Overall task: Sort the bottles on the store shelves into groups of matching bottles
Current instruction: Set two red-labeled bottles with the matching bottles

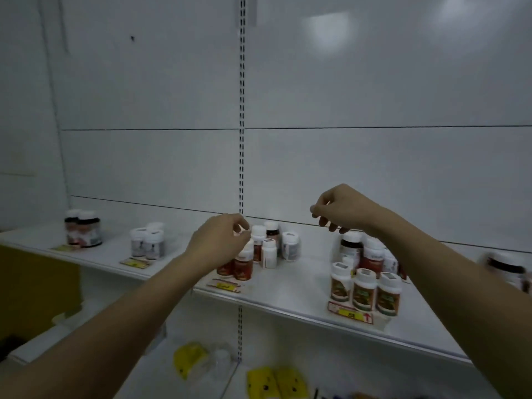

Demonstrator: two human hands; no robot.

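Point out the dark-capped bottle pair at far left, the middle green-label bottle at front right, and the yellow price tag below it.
dark-capped bottle pair (86,229): head view, front bottle's label.
middle green-label bottle (364,295): head view, its label.
yellow price tag (350,313): head view, its yellow centre.

White shelf (288,300), 3 white-capped bottles (365,292) with green-brown labels, yellow price tag (349,313).

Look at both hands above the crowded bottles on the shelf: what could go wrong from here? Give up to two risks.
1. The left hand hovers over the tightly packed middle cluster; reaching in may topple neighbouring bottles.
2. The three green-labelled bottles stand near the shelf edge under the right forearm; a lowered arm could knock them off.
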